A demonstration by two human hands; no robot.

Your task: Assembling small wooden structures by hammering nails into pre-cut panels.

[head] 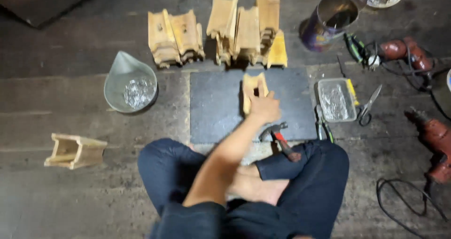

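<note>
I sit cross-legged on a wooden floor. My left hand (265, 107) reaches forward and rests on the near end of a small pale wooden piece (252, 85), fingers closed around it. The piece lies on a dark grey slab (216, 107) in front of my knees. A hammer with a red handle (281, 139) lies at the slab's near edge, just right of my forearm, and nothing holds it. My right hand is out of sight.
Two stacks of similar wooden pieces (176, 37) (246, 30) stand behind the slab. A grey bowl of shiny metal bits (130, 84) and a wooden box (75, 150) sit left. Right: a clear tray (337, 99), scissors (369, 106), pliers (324, 128), tin can (329, 23), two red drills (404, 51) (437, 145).
</note>
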